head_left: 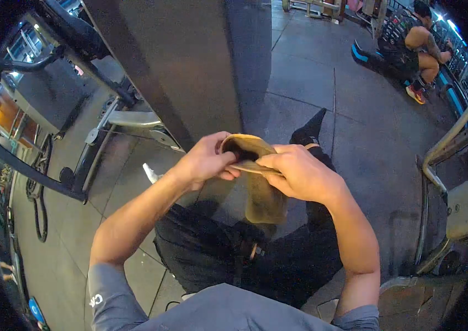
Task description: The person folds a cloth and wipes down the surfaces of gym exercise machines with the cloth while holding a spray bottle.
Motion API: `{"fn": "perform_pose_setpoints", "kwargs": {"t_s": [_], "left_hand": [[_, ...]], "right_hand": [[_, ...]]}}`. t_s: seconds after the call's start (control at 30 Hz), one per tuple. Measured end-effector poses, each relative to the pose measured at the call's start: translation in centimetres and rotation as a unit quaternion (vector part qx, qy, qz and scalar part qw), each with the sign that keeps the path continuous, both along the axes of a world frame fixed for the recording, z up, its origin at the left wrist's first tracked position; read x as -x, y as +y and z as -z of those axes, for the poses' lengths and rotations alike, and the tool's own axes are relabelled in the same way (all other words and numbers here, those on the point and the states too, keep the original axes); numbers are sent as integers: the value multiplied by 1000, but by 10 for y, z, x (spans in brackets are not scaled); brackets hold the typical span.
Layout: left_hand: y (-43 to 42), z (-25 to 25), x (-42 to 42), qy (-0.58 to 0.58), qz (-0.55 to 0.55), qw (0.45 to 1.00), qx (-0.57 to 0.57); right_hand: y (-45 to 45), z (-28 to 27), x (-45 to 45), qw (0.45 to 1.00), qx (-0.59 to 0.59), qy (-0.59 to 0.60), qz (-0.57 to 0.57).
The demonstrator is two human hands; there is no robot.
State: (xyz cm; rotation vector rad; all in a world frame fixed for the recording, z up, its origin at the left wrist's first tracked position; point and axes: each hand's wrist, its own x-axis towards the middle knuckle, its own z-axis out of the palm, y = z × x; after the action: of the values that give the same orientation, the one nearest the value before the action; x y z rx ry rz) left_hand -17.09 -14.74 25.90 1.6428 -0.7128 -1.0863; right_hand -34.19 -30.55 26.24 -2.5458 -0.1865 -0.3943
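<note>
Between my two hands is a tan-brown ribbed fabric tube [267, 201], like a sock or a sleeve; I cannot tell which. Its mouth is held wide, showing a dark inside, and the rest hangs down above my lap. My left hand [209, 160] is closed on the left side of the rim, with fingers partly inside the mouth. On the right side of the rim, my right hand [300, 174] pinches the fabric between thumb and fingers. Below them are my legs in black trousers [201, 248], and a dark shoe [310, 131] shows beyond my right hand.
A large dark pillar [184, 66] rises right ahead. Gym machine frames [88, 160] stand on the left, and a metal-framed machine [455, 143] on the right. A small white object [150, 173] lies past my left forearm. Another person [419, 47] sits at the far right.
</note>
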Motion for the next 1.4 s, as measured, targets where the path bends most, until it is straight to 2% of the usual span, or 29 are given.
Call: {"fn": "perform_pose_setpoints", "kwargs": {"t_s": [0.23,0.33,0.43,0.53,0.57,0.67,0.73,0.77,0.87,0.9,1.0,1.03,1.13,1.17,1.2,1.27,1.3,1.33,1.4], "left_hand": [[8,-40,-25,-206,134,969,-28],[10,-56,-30,-372,196,906,-41],[15,-60,-44,-426,245,871,-8],[16,-79,-44,-451,316,825,-126],[17,-73,-50,-476,355,797,-108],[11,-62,-47,-327,259,877,-237],[16,-46,-42,-104,134,973,-156],[17,-37,-42,11,67,992,-109],[16,-9,-58,41,76,995,-54],[15,-18,-54,0,75,994,-78],[11,-13,-42,-105,87,991,3],[14,-24,-38,-123,146,981,37],[16,-38,-44,-319,184,930,0],[15,-43,-43,-336,175,925,-19],[14,-42,-42,-248,158,953,73],[9,-40,-33,-45,101,965,240],[6,-40,-26,63,72,944,315],[6,-22,-25,78,112,945,296],[4,40,-30,100,191,942,257]], "right_hand": [[-10,-6,18,988,116,82,59],[-8,6,16,995,65,68,29],[-7,5,14,993,72,98,6],[-7,6,14,993,63,99,-6],[-6,7,14,993,74,92,0],[-4,7,13,991,97,90,8],[-6,5,13,988,101,114,6],[-9,4,15,989,97,112,3],[-16,-2,21,991,69,115,-5],[-18,-4,22,991,52,119,-11],[-23,-7,26,994,27,104,-30],[-25,-9,29,995,21,94,-35],[-32,-24,38,998,5,62,-29],[-36,-31,40,995,6,92,-36],[-42,-28,42,996,-68,40,-36],[-52,-15,45,974,-213,-64,-34],[-41,-1,36,899,-426,-101,-22],[-31,13,27,775,-608,-172,-25],[-24,22,19,690,-685,-218,82]]}}
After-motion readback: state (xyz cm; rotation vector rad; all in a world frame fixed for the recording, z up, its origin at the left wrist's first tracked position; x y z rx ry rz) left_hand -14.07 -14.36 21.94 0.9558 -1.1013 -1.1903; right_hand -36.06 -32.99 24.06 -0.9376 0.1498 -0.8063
